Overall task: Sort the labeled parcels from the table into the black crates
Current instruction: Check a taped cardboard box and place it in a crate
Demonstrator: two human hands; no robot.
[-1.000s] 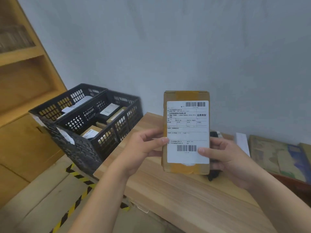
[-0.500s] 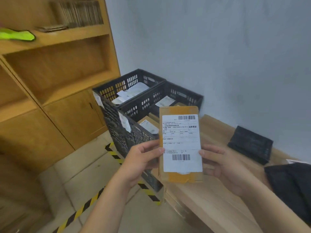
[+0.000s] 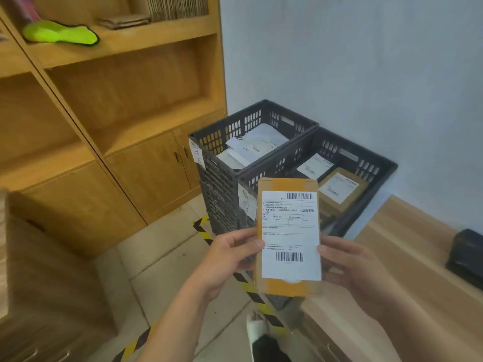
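A brown cardboard parcel point(image 3: 287, 186) with a white barcode label stands upright in front of me, over the near corner of the crates. My left hand point(image 3: 230, 259) grips its left edge with the thumb on the label. My right hand point(image 3: 350, 267) holds the right edge the same way. Behind it stand two black crates side by side. The left crate point(image 3: 235, 121) holds white mailers. The right crate point(image 3: 371, 158) holds brown labeled boxes.
A wooden table point(image 3: 407, 257) runs along the right with a black object point(image 3: 465, 254) on it. A wooden shelf unit point(image 3: 125, 105) with cupboard doors fills the left. Yellow-black floor tape point(image 3: 203, 228) passes below the crates. My shoe point(image 3: 256, 327) shows at the bottom.
My view has swung left and toward the crates. The parcel, still held in both hands, now sits in front of the right crate instead of over the table.
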